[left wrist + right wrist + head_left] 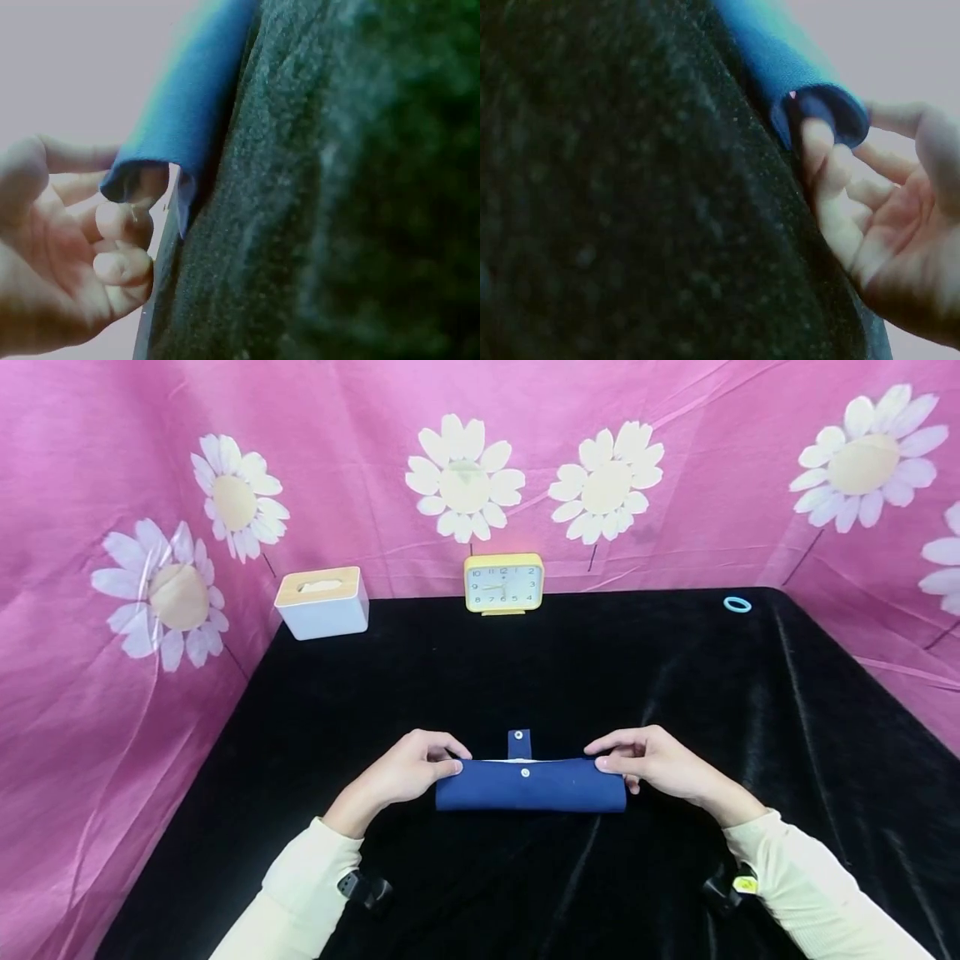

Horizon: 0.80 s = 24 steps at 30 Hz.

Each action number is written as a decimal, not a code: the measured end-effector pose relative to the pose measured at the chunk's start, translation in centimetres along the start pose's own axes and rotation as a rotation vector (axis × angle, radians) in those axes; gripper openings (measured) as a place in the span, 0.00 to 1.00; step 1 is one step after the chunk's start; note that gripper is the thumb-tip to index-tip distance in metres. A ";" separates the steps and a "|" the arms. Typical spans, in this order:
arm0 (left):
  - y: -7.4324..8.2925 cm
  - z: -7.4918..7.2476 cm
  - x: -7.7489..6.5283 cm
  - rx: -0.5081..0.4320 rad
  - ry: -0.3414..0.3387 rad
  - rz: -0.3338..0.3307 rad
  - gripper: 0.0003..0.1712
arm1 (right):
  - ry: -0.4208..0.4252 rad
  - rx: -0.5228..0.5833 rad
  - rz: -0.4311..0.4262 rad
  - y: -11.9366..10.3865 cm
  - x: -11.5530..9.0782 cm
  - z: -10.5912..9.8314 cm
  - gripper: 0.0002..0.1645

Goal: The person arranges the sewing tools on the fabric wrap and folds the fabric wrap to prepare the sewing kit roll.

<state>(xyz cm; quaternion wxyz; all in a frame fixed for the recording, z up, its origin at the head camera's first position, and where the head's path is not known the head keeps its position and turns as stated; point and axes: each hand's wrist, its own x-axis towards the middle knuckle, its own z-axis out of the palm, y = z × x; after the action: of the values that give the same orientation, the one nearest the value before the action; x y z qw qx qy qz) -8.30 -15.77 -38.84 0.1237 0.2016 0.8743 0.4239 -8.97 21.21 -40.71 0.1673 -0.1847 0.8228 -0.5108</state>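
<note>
A navy blue fabric roll-up pouch (528, 793) lies crosswise on the black cloth in the head view. One metal snap (525, 772) sits near its upper edge, and a short blue strap (519, 747) with another snap sticks up behind it, unfastened. My left hand (411, 768) pinches the pouch's left end, thumb on the front. At the right end my right hand (652, 764) pinches the same upper edge. Both wrist views show the pouch (187, 97) curved into a hollow tube, with fingertips tucked inside its open ends.
Along the back of the black-covered table (600, 660) stand a white tissue box (326, 614) with a wooden lid and a yellow clock (503, 583). A light blue ring (737, 604) lies at the back right. Pink flowered cloth (337, 485) hangs around the table.
</note>
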 end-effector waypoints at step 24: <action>-0.5 0.6 1.2 -0.037 0.061 -0.183 0.03 | 0.251 -0.432 -0.050 -3.3 1.1 0.8 0.21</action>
<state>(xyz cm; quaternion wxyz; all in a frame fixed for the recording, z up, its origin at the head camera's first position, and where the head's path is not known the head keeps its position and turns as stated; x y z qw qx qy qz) -9.23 -15.10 -39.71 0.1388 0.1055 0.8844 0.4329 -9.14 18.66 -38.18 0.0078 -0.1717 0.9224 -0.3459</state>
